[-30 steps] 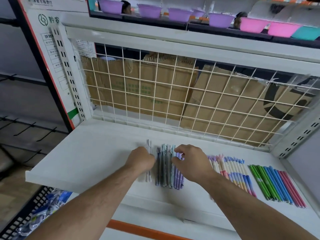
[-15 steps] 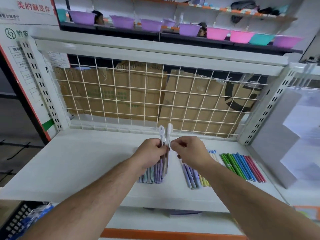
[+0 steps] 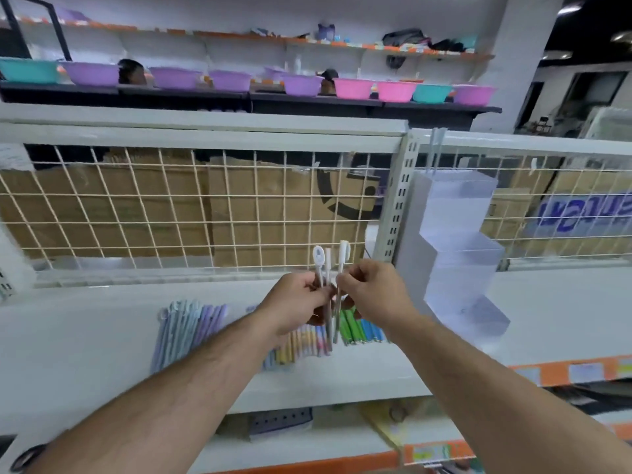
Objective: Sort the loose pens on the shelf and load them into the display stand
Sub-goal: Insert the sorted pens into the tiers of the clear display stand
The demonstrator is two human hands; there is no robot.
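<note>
Shelf [image 3: 85, 336]: white, flat, closed at its back edge by a wire grid [image 3: 171, 213] with cardboard behind it.

Display stand [image 3: 458, 234]: clear, stepped in tiers, upright at the right end of the shelf, close to the back edge and just beside the perforated upright.

Loose pens, lying flat on the shelf in three groups, front-to-back:
- blue and purple pens [image 3: 188, 330], near the middle of the shelf, left of the hands;
- yellow and orange pens [image 3: 290, 348], towards the front edge, partly hidden by the left wrist;
- green and blue pens [image 3: 362, 331], under the right hand.

Left hand [image 3: 294, 302]: fingers curled round white pens [image 3: 327, 265], held upright above the shelf.

Right hand [image 3: 372, 295]: fingertips pinched on the rightmost white pen. The two hands almost touch. Three white caps stand above the fingers; which hand holds the middle one cannot be told.
</note>
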